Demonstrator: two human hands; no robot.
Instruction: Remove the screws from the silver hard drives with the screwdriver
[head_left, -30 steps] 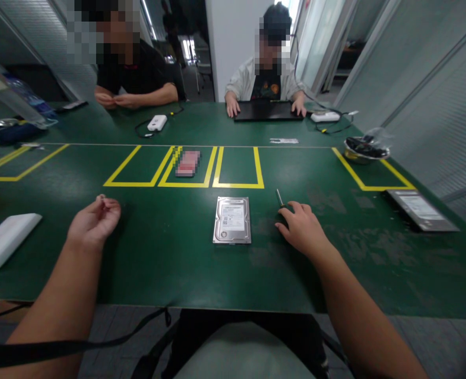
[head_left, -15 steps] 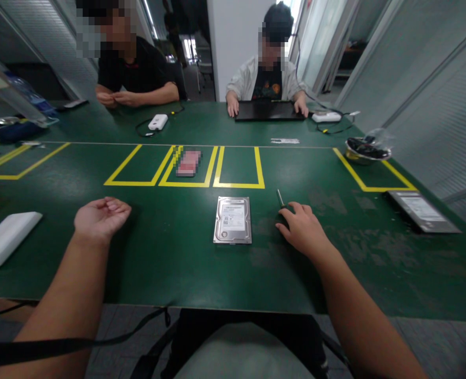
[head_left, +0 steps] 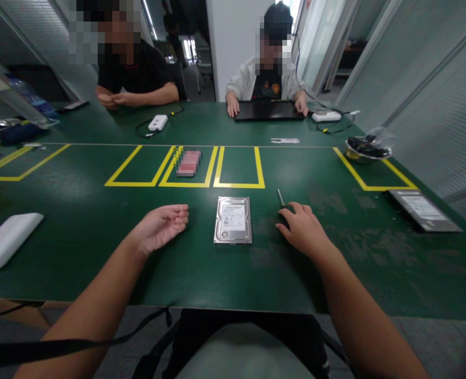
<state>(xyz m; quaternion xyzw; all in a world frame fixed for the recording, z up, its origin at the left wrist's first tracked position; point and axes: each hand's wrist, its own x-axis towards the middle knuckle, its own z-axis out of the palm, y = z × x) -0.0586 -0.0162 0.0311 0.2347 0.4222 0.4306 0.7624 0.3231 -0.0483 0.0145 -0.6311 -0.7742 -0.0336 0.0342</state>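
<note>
A silver hard drive (head_left: 233, 220) with a white label lies flat on the green table in front of me. To its left, my left hand (head_left: 164, 226) is turned with its palm partly up and its fingers loosely bent. Nothing shows in it, and it does not touch the drive. On the drive's right, my right hand (head_left: 302, 226) rests low over the table, its fingers closed around a screwdriver (head_left: 282, 199). The thin metal shaft points away from me, while most of the handle is hidden under the fingers.
Another hard drive (head_left: 424, 209) lies at the right, below a bowl of dark parts (head_left: 367, 150). A blurred pink object (head_left: 189, 163) sits inside yellow tape. At far left is a white box-like object (head_left: 10, 241). Across the table, one of two people holds a black panel (head_left: 270, 110).
My left hand has moved right, towards the hard drive, and its palm has turned more sideways. My right hand, the screwdriver and the drive stay where they were.
</note>
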